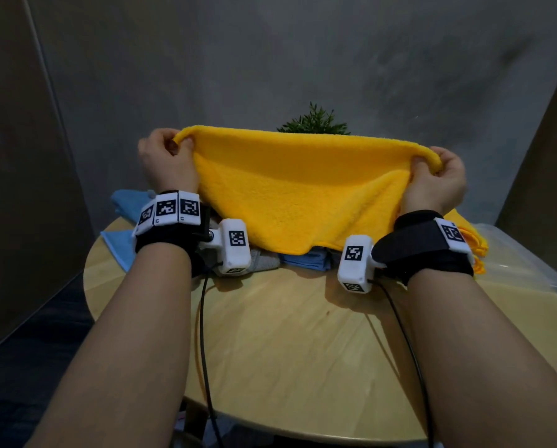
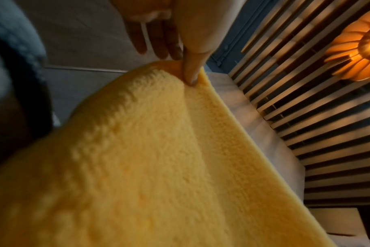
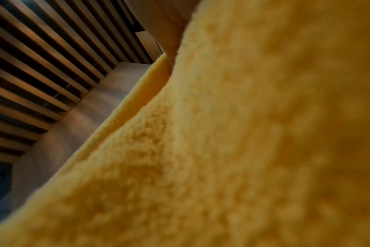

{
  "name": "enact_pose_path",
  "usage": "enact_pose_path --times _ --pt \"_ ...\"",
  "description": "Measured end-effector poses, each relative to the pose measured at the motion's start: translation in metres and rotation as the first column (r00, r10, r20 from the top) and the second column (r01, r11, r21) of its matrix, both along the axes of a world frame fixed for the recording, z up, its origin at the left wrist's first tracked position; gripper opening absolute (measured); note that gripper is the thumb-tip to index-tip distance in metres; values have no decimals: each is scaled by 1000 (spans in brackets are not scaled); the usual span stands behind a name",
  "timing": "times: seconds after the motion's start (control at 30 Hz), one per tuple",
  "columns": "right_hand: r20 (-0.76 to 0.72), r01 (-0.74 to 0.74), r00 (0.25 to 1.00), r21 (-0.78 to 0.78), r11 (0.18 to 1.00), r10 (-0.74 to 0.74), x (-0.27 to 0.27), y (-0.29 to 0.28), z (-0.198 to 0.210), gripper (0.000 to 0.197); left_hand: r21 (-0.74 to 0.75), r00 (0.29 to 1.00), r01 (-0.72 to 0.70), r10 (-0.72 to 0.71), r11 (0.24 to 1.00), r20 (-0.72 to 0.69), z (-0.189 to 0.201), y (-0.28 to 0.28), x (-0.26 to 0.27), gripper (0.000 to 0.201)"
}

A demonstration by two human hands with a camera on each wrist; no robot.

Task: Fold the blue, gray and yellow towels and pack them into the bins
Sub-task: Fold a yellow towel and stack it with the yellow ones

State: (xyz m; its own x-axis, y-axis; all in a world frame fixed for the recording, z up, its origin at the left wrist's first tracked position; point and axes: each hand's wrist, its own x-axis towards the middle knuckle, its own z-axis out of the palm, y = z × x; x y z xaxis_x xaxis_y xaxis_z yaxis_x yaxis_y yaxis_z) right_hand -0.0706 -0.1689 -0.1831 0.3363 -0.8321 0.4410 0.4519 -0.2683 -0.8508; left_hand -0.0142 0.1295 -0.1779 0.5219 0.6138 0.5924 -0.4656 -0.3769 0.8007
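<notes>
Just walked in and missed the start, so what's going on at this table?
A person is folding towels. The left hand and right hand each pinch a top corner of a yellow towel, holding it up, spread wide, over the round wooden table; its lower edge drapes on a pile of blue and gray towels. More blue cloth lies at the left, and a clear plastic bin with yellow towels waits on the right.

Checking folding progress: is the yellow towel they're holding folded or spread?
Spread: left hand and right hand pinch the yellow towel's top corners; it hangs as one sheet.
</notes>
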Motion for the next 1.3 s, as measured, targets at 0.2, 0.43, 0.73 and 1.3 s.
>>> enact_pose_path --times 0.2,0.43,0.73,1.3 --pt "-450 65 867 -322 945 -213 -8 18 10 52 153 924 266 -297 952 240 9 -18 -11 23" --pt "-431 -576 810 -714 398 398 -13 74 17 21 404 743 584 -664 704 83 13 -76 -32 32" --pt "-99 -662 743 -254 705 662 -10 45 13 35 426 633 772 -629 471 -451 9 -51 -31 12" --pt "-261 -634 762 -484 603 592 -16 41 15 70 532 734 613 -670 584 -111 6 -57 -24 32"
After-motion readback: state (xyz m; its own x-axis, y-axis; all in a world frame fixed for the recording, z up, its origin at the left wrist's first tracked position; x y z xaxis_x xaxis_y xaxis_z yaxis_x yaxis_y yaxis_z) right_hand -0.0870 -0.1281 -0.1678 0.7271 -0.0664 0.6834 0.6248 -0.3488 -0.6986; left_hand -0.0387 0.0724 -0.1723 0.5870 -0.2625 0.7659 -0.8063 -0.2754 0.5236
